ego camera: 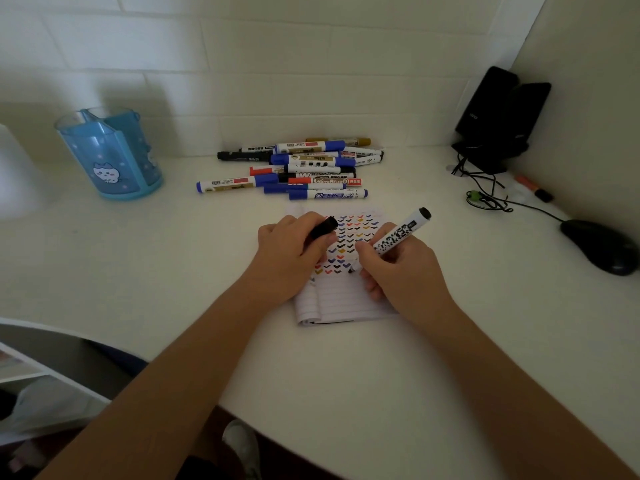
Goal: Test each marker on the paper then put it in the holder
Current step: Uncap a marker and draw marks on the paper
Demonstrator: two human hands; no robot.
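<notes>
The white desk (138, 271) carries a blue holder (110, 157) far off to the left of the fingers. A pile of markers (304, 168) lies just beyond the fingers. The lined paper (346, 299), covered in coloured ticks, lies directly under them. The left hand (291, 251) rests on the paper, its fingers curled round a black cap (323, 228). The right hand (398, 268) grips a white marker (398, 233), whose tip points down at the paper below the fingertips.
</notes>
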